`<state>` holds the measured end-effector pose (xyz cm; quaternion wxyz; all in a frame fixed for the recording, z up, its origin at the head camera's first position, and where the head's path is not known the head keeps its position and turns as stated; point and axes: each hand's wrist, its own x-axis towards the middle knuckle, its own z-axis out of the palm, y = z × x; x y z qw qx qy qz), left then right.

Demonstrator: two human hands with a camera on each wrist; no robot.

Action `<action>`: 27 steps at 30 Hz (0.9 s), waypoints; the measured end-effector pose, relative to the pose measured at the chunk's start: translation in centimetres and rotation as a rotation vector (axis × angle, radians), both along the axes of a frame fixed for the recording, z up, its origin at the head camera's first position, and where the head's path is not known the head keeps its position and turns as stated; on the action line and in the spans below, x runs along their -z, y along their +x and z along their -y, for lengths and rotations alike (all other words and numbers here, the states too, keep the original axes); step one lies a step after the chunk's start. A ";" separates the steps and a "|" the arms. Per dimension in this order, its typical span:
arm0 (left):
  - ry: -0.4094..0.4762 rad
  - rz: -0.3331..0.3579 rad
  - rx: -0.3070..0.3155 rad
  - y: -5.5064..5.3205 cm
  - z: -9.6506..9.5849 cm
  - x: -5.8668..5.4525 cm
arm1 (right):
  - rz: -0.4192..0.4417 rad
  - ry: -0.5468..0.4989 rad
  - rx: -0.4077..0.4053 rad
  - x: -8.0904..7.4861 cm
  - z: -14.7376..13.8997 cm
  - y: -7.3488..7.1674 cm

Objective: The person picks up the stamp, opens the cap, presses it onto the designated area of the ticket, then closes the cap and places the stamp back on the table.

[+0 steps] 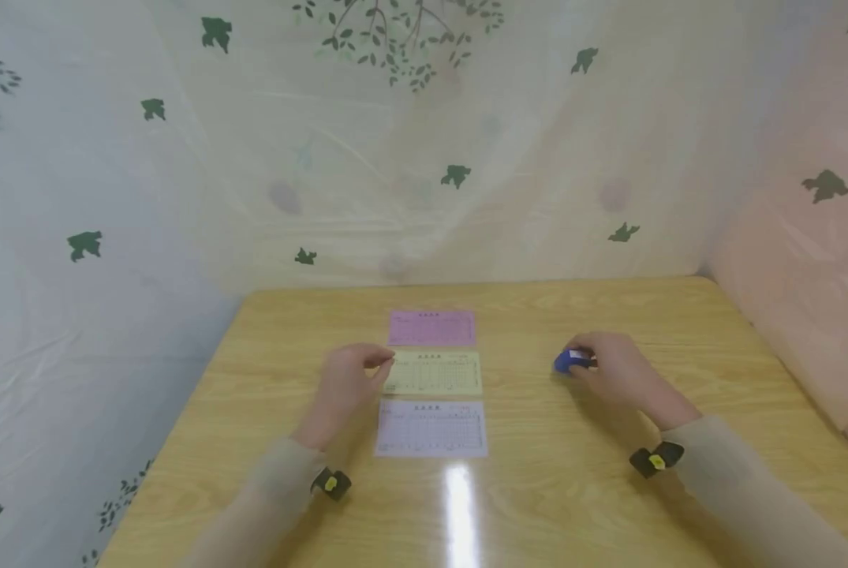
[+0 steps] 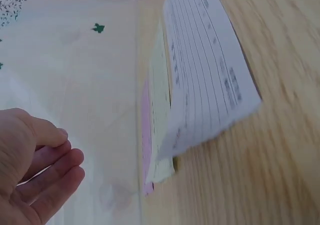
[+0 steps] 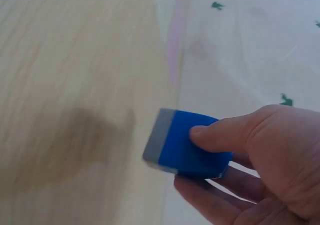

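In the head view, three printed form slips lie in a column on the table: a purple slip [image 1: 432, 330] at the back, a pale yellow slip [image 1: 439, 375] in the middle and a white slip [image 1: 431, 431] in front. My left hand [image 1: 347, 380] hovers by the left edge of the yellow slip, thumb near loosely bent fingertips. Nothing shows between those fingers in the left wrist view. Off to the right, my right hand [image 1: 614, 364] grips a small blue stamp [image 3: 195, 142] with a grey end, thumb on its blue side, held above the table.
The wooden table [image 1: 289, 331] meets a pale curtain [image 1: 367, 189] printed with green birds and leaves along its back. More curtain hangs at the left and right sides. Light glares off the tabletop in front of the white slip.
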<state>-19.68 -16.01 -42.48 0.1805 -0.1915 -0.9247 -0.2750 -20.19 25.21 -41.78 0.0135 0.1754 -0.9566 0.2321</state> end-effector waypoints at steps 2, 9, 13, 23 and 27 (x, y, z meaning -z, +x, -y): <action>0.042 0.005 0.050 0.0 -0.9 -0.1 | -0.030 -0.052 -0.014 -0.9 0.8 0.2; 0.369 0.240 0.345 0.1 -5.4 -0.8 | 0.020 -0.346 -0.173 -4.2 6.1 1.9; 0.489 0.299 0.478 0.4 -7.4 -1.2 | 0.075 -0.454 -0.263 -5.0 8.6 2.8; 0.554 0.266 0.505 1.5 -7.0 -1.6 | 0.123 -0.511 -0.329 -4.7 9.9 3.5; 0.554 0.254 0.414 1.3 -6.4 -1.5 | 0.088 -0.528 -0.251 -4.8 8.6 3.4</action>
